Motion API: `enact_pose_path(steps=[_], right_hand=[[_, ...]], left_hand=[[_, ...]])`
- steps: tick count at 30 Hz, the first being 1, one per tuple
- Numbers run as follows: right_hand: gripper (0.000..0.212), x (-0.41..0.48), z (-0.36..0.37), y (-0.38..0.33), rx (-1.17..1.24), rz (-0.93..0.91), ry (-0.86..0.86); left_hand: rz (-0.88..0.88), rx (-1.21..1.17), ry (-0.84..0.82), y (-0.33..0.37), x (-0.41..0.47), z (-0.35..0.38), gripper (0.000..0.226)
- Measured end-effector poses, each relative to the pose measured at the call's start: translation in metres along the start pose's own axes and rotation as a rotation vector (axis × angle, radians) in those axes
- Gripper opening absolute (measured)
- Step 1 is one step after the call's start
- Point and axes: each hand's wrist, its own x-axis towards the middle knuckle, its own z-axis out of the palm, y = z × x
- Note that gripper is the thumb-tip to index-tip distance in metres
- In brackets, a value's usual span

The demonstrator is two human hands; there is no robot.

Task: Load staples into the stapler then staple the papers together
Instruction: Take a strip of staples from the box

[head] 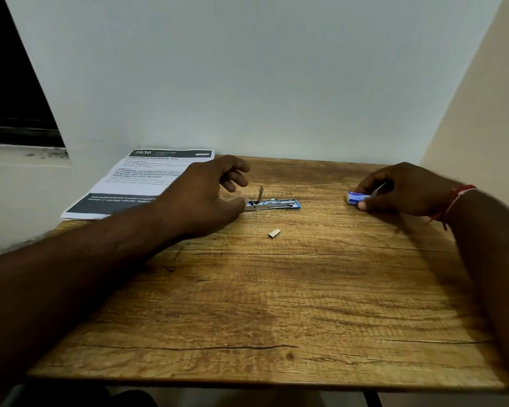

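A small blue and silver stapler (272, 203) lies on the wooden table (262, 304), its staple channel exposed and a thin metal pusher standing upright. My left hand (206, 195) hovers at its left end with fingers spread, the thumb touching or nearly touching the metal. A short strip of staples (274, 233) lies loose on the table in front of the stapler. My right hand (403, 189) rests at the far right, pinching a small blue and white staple box (357, 197). Printed papers (135, 183) lie at the back left, partly under my left hand.
A white wall runs along the table's far edge and a cream wall rises on the right. A dark window (12, 83) with a sill is at the upper left. A red thread bracelet (456, 201) is on my right wrist.
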Motion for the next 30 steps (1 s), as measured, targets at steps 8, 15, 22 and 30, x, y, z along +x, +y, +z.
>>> enact_pose_path(steps=[8,15,22,30], right_hand=[[0.027,-0.016,0.033,-0.081,0.212,-0.380,0.159],[0.022,-0.021,0.078,-0.112,0.299,-0.640,0.192],[0.025,-0.017,0.080,-0.110,0.297,-0.658,0.210],[0.027,-0.017,0.084,-0.111,0.277,-0.676,0.250]], left_hand=[[-0.035,-0.194,0.146,0.022,0.000,-0.002,0.013],[-0.257,-0.628,-0.098,0.044,-0.012,0.015,0.026],[-0.377,-0.788,-0.092,0.041,-0.012,0.016,0.011],[-0.480,-0.885,-0.111,0.039,-0.009,0.013,0.028]])
